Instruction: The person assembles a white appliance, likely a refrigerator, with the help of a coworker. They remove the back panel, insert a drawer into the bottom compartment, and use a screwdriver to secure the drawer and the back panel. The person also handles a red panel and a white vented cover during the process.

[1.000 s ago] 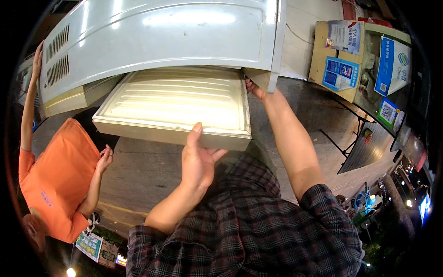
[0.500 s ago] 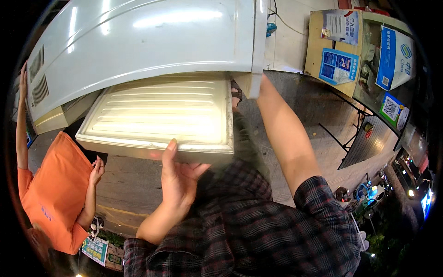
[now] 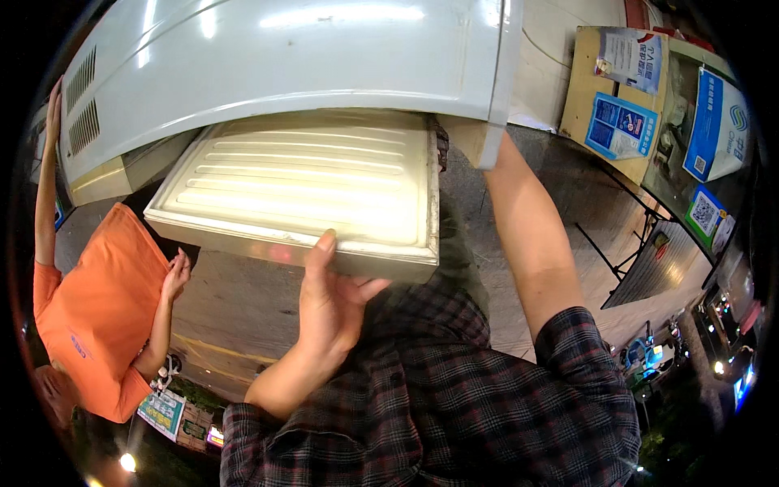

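A large pale grey cabinet (image 3: 324, 65), which looks like a chest freezer, fills the top of the view. From beneath its lower edge juts a cream-coloured lid (image 3: 300, 178) with ribbed inner moulding and a metal-coloured rim. My left hand (image 3: 333, 296) grips the lid's near edge, thumb on top and fingers underneath. My right forearm (image 3: 535, 227) reaches up to the cabinet's right corner. Behind that corner the right hand is hidden, so its fingers do not show.
At the left another person in an orange shirt (image 3: 101, 312) has one raised hand at the cabinet's far left end. A counter with posters (image 3: 617, 97) stands at the right, beside a dark folding table (image 3: 649, 272). Paved floor (image 3: 235, 300) lies below.
The cabinet, lid and my hands sit slightly farther right in view, the lid also a bit higher. The background has shifted too. My left hand keeps its hold on the lid.
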`<state>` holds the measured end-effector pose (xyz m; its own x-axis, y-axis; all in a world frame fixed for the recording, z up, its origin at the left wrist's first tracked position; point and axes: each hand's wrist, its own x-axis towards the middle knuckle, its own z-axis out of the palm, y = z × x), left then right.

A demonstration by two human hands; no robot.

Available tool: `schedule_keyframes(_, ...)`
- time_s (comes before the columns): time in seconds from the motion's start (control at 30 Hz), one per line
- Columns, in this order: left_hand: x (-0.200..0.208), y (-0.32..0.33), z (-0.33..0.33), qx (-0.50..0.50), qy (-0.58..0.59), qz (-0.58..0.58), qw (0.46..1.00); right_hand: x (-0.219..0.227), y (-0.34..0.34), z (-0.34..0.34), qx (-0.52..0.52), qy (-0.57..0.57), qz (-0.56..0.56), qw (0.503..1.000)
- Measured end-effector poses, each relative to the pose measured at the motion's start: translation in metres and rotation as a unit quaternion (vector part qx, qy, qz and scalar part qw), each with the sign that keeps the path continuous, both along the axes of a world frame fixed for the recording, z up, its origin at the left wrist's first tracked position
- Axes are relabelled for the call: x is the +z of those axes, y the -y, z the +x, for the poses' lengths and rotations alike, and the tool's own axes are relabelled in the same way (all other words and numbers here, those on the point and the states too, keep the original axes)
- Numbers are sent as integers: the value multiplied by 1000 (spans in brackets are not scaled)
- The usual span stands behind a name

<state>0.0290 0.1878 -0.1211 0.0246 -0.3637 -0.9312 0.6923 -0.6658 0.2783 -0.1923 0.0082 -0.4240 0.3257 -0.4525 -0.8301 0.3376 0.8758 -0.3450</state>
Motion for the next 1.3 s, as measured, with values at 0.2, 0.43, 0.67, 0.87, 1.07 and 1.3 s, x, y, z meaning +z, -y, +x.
schedule_keyframes(0.2,-4,-5,2,13,-11,0,1000,15,2,5,-40,-11,-14,999)
schedule_keyframes(0.43,-1,-1,0,3,-6,-22,1000,36,-1,12,-105,-26,-44,993)
schedule_keyframes(0.67,4,4,-6,-16,-4,-36,999,31,-52,-28,18,-122,-104,987)
schedule_keyframes(0.87,0,0,-6,0,-9,-66,998,114,-127,-27,128,-188,-1,974)
schedule_keyframes(1.07,4,2,-8,-19,-12,-76,997,162,-145,4,85,-81,17,993)
schedule_keyframes(1.3,7,3,-9,-4,-26,-88,996,196,-133,34,-22,32,9,999)
